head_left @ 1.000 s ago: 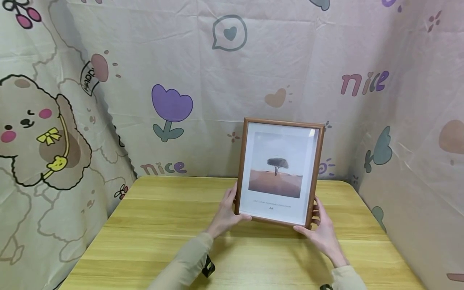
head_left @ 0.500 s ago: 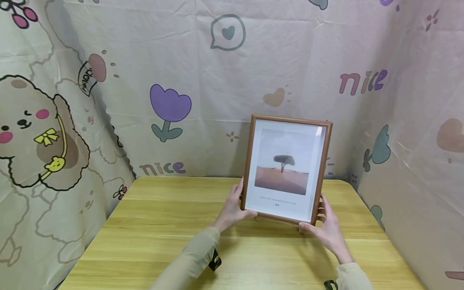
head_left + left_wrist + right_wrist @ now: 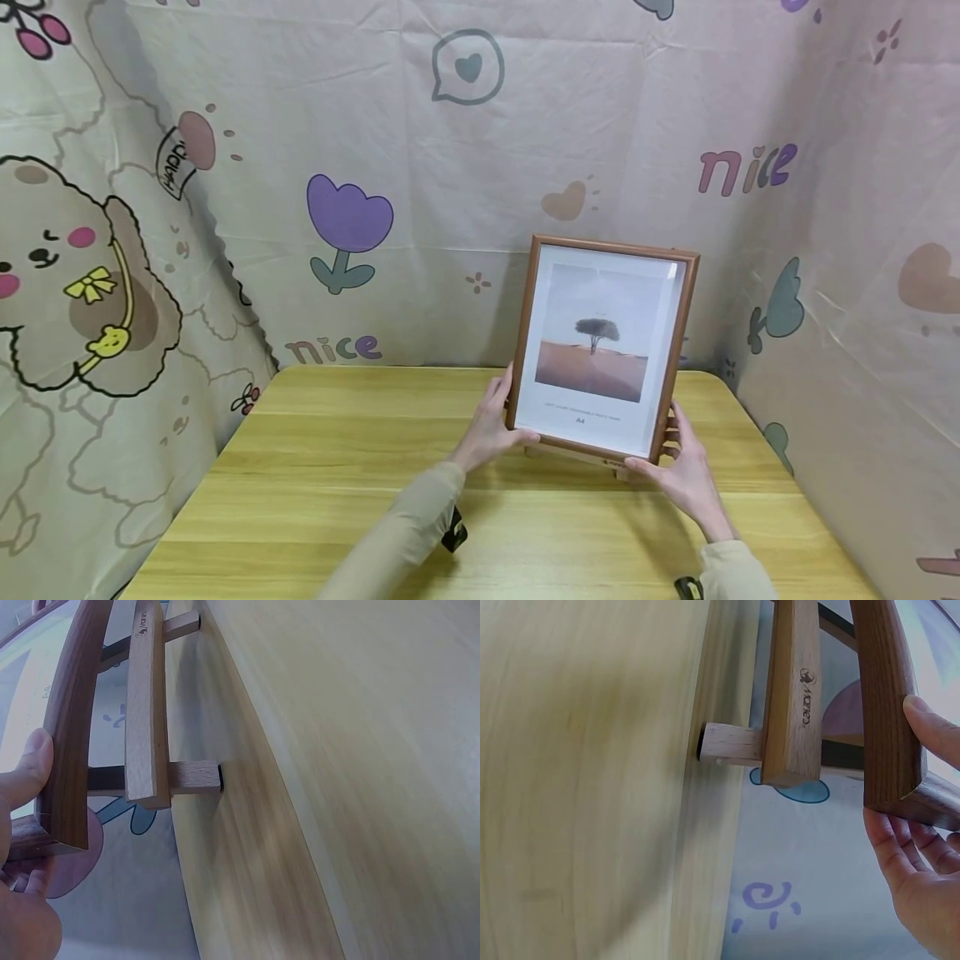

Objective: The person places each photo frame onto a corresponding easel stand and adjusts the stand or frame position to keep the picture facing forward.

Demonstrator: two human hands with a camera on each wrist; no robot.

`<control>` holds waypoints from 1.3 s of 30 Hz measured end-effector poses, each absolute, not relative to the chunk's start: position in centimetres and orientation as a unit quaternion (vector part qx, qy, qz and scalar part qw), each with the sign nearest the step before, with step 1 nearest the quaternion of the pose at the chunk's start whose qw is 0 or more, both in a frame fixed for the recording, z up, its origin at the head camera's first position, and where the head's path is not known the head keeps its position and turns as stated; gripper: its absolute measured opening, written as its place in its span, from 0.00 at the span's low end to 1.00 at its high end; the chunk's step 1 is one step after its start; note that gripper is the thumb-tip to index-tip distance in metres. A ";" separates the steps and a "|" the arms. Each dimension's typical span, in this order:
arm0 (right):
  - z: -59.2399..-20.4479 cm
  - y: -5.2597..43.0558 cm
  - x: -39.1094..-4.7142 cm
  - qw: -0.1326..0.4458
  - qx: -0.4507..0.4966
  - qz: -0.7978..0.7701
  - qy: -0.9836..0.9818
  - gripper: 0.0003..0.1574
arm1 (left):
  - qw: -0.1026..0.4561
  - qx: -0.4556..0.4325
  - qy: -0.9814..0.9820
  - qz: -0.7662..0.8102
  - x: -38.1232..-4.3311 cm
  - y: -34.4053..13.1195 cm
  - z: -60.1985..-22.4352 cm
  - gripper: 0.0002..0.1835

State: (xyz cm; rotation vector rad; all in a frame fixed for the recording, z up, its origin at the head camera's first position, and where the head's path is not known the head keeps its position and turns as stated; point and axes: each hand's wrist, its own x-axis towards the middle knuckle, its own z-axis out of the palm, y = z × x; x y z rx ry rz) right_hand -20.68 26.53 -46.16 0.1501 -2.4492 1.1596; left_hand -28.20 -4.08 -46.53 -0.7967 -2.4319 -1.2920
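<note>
Tilted slightly, the picture frame (image 3: 600, 354) is held above the counter (image 3: 360, 467), apart from the wooden stand (image 3: 142, 720) at its six o'clock. The left hand (image 3: 486, 432) pinches the frame's lower corner at eight o'clock, the right hand (image 3: 681, 475) the one at five, thumbs in front, probably to share the weight and leave the print uncovered. Beyond, toward twelve, hangs patterned cloth (image 3: 442, 183)
</note>
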 end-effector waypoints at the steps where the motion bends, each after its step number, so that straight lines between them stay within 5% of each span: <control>1: -46.2 26.6 -20.7 0.211 0.052 0.416 -0.883 0.74 | 0.137 -0.276 -0.839 -0.448 -28.2 -4.0 -46.5 0.68; 39: -48.1 27.5 -21.9 0.207 0.026 0.396 -0.894 0.73 | 0.121 -0.270 -0.842 -0.451 -29.7 -2.6 -48.2 0.67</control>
